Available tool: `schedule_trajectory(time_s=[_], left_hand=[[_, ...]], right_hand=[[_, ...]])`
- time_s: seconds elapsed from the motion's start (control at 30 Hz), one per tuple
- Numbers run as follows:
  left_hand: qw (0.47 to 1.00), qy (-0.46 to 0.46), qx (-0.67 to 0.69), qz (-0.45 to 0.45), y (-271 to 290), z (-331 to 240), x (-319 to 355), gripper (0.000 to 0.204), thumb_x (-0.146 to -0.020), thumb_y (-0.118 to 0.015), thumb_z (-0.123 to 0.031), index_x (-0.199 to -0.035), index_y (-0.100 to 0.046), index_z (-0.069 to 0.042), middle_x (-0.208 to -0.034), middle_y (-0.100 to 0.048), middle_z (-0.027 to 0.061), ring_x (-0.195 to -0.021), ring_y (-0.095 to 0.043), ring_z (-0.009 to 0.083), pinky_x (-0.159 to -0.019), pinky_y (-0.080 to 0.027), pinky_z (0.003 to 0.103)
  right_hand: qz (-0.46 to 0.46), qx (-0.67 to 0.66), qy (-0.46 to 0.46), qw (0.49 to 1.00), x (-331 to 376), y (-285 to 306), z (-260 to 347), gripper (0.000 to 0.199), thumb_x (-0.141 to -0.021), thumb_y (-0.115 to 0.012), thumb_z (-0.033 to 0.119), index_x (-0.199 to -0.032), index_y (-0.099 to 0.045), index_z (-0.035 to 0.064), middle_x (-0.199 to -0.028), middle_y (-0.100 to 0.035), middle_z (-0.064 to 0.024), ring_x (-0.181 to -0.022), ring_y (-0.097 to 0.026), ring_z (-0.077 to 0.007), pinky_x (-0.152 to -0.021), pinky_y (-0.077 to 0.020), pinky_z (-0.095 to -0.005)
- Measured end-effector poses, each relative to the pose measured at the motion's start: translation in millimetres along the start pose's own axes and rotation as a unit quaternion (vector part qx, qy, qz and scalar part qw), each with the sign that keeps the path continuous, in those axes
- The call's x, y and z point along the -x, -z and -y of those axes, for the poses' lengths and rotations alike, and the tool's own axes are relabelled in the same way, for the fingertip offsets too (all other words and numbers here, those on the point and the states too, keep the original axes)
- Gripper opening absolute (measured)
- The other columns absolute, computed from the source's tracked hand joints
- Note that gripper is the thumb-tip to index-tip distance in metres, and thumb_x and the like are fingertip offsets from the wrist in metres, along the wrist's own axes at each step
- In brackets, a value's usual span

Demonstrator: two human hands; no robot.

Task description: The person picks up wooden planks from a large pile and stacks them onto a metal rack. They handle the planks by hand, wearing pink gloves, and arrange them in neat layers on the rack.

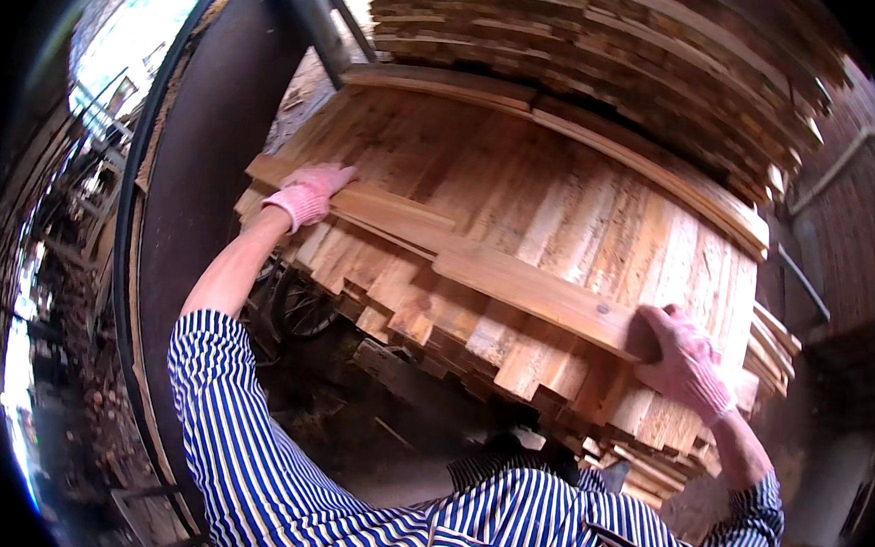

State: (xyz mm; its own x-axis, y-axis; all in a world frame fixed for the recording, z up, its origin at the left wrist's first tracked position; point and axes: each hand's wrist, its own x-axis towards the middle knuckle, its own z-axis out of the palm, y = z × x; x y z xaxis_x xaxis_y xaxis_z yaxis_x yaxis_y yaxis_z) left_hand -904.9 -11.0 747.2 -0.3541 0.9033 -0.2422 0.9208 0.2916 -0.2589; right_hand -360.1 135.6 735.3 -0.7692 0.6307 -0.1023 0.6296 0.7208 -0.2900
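Observation:
Both my hands wear pink knit gloves. My left hand [309,192] rests on the left end of a long wooden plank [391,213] that lies across a stack of boards [562,201]. My right hand [686,361] grips the right end of a second plank [542,292], which lies on top of the same stack and overlaps the first one. The planks are light reddish wood and run crosswise to the boards beneath. My blue and white striped sleeves show at the bottom.
A taller pile of rough boards [611,54] rises behind the stack. A large dark round metal opening [175,217] stands on the left. A cart wheel [300,310] shows under the stack. A brick wall [852,219] with pipes is on the right.

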Motion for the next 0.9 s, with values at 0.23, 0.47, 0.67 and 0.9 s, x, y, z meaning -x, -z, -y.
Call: schedule_trajectory(time_s=[0.23,0.47,0.67,0.9], left_hand=[[0.995,-0.052,0.048,-0.071,-24.3,33.8,4.5,0.060,-0.083,-0.053,0.004,-0.142,-0.046,-0.003,-0.143,-0.050,0.0225,-0.134,-0.046,0.0392,-0.114,-0.038,0.043],[0.994,-0.104,0.014,-0.023,-44.2,64.9,-15.5,0.067,-0.086,-0.052,-0.002,-0.151,-0.038,0.000,-0.150,-0.046,0.0221,-0.140,-0.042,0.0367,-0.118,-0.033,0.040],[0.975,0.070,0.199,0.076,-64.4,108.8,-33.6,0.077,-0.085,-0.065,-0.020,-0.154,-0.036,-0.007,-0.142,-0.054,0.0157,-0.118,-0.055,0.0237,-0.092,-0.044,0.029],[0.993,0.081,0.075,0.047,-1.2,-14.0,-126.4,0.069,-0.090,-0.064,-0.018,-0.153,-0.039,-0.007,-0.145,-0.053,0.0149,-0.124,-0.054,0.0269,-0.100,-0.042,0.033]], right_hand=[[-0.018,-0.046,-0.035,0.998,5.2,-12.1,11.1,0.042,-0.069,-0.074,0.012,-0.107,-0.059,0.0050,-0.104,-0.060,-0.0204,-0.097,-0.063,-0.0373,-0.081,-0.0531,-0.0476],[-0.125,-0.003,0.008,0.992,11.6,-33.2,3.5,0.040,-0.061,-0.069,0.018,-0.096,-0.059,0.0003,-0.083,-0.056,-0.0198,-0.066,-0.061,-0.0354,-0.052,-0.0452,-0.0565],[-0.211,0.165,-0.109,0.957,-11.3,-72.6,22.9,0.037,-0.058,-0.069,0.030,-0.075,-0.065,-0.0033,-0.072,-0.064,-0.0323,-0.053,-0.061,-0.0315,-0.049,-0.0537,-0.0473],[-0.269,0.092,-0.149,0.947,-6.7,-79.9,17.6,0.024,-0.075,-0.064,0.029,-0.086,-0.068,0.0079,-0.089,-0.068,-0.0159,-0.078,-0.062,-0.0242,-0.076,-0.0452,-0.0514]])
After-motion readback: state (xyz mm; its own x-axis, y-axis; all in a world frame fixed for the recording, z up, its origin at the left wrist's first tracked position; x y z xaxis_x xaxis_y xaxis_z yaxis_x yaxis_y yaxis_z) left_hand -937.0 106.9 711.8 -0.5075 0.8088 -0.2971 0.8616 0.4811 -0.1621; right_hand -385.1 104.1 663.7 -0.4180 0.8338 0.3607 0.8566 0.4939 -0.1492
